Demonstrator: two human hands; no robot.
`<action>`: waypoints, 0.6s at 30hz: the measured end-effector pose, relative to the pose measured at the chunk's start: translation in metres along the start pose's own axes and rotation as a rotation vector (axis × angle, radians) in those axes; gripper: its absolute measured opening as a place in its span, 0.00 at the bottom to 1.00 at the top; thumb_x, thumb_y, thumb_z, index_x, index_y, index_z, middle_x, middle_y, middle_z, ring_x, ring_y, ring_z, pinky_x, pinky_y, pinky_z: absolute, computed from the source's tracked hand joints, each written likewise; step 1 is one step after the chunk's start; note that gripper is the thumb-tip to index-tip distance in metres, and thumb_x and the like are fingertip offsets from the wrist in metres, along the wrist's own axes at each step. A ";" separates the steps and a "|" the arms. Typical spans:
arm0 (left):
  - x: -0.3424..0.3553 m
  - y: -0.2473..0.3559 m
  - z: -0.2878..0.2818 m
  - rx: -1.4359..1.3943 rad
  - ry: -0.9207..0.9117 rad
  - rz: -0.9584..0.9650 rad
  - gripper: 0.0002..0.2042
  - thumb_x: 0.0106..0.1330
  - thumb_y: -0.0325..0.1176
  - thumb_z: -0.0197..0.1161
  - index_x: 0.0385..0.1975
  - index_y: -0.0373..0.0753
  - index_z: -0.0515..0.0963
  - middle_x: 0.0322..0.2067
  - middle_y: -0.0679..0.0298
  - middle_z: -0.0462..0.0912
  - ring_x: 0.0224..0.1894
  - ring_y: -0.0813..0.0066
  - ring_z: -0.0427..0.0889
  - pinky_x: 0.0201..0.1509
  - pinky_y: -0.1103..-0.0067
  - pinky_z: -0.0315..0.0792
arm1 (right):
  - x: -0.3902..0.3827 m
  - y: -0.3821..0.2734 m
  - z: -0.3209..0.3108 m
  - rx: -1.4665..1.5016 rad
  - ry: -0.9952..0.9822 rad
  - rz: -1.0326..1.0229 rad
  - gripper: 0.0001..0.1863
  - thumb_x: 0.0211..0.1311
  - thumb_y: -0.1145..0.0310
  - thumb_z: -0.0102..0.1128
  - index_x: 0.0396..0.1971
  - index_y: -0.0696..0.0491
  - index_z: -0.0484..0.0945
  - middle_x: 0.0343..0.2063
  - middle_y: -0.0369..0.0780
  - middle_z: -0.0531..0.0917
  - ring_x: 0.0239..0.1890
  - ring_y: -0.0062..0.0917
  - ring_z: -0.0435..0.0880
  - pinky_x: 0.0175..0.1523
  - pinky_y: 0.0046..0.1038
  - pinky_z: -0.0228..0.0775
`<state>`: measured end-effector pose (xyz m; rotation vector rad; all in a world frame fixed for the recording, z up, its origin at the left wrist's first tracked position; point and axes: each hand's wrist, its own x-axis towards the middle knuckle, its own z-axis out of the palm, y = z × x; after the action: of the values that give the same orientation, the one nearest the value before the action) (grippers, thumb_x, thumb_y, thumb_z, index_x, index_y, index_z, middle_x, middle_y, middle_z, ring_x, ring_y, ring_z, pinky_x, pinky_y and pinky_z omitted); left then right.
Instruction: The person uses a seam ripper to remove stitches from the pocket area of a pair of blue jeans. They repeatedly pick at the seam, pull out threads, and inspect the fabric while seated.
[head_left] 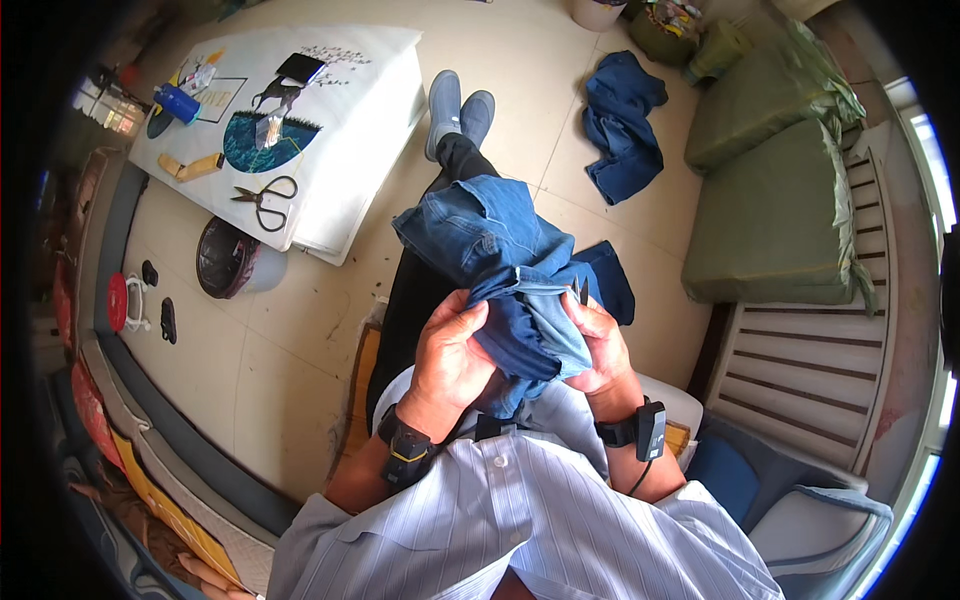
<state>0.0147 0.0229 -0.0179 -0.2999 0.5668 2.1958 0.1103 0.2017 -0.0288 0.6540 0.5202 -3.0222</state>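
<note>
Blue denim garment lies over my lap in the head view, with a darker folded section and a lighter seam at its near part. My left hand grips the denim on the left of that fold, thumb on top. My right hand holds the lighter edge on the right, together with a small dark pointed cutting tool, whose blades stick up above my fingers. Most of the tool's handle is hidden in that hand.
A white table at upper left carries large scissors, a blue container and small items. A bin stands below it. More denim lies on the floor. Green cushions sit on a slatted white frame at right.
</note>
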 end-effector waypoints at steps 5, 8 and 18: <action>0.003 -0.005 -0.015 -0.011 -0.043 -0.044 0.15 0.73 0.31 0.60 0.56 0.32 0.75 0.52 0.54 0.85 0.57 0.61 0.84 0.67 0.61 0.75 | 0.004 -0.004 0.003 -0.027 0.070 0.048 0.14 0.74 0.64 0.64 0.51 0.58 0.81 0.43 0.44 0.89 0.42 0.33 0.91 0.52 0.36 0.85; 0.002 -0.001 -0.010 0.075 -0.064 -0.078 0.15 0.73 0.31 0.61 0.55 0.32 0.76 0.52 0.55 0.85 0.55 0.63 0.85 0.65 0.64 0.77 | 0.008 -0.002 -0.017 -0.096 0.005 -0.028 0.10 0.74 0.66 0.63 0.46 0.56 0.81 0.39 0.41 0.89 0.37 0.29 0.90 0.48 0.33 0.85; 0.007 0.004 -0.004 0.322 0.018 -0.082 0.11 0.78 0.37 0.63 0.49 0.37 0.82 0.44 0.67 0.86 0.45 0.79 0.84 0.54 0.76 0.79 | -0.004 -0.002 0.012 -0.079 -0.001 -0.002 0.13 0.73 0.65 0.65 0.50 0.57 0.81 0.41 0.42 0.87 0.39 0.29 0.88 0.48 0.34 0.83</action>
<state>0.0071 0.0235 -0.0228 -0.1680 0.8886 1.9866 0.1092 0.1990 -0.0159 0.6486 0.6372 -2.9855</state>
